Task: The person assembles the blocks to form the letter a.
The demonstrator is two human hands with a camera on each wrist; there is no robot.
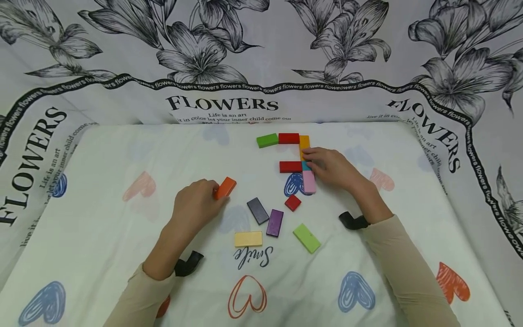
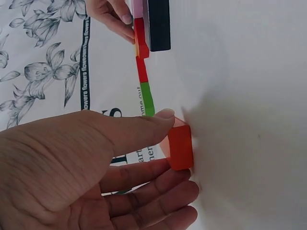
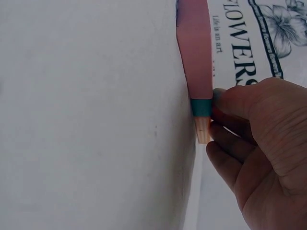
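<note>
One orange rectangular block point(image 1: 226, 187) is pinched in the left hand point(image 1: 198, 202), its far end angled between one and two o'clock. A blue-green block point(image 1: 304, 167), partly covered by the fingertips of the right hand point(image 1: 332, 169), has a pink block point(image 1: 309, 182) at six o'clock, a red block point(image 1: 290, 167) at nine and an amber block point(image 1: 304, 141) at twelve; from the amber block's far end, a second red block point(image 1: 288, 138), then a green block point(image 1: 267, 141), run towards nine o'clock.
</note>
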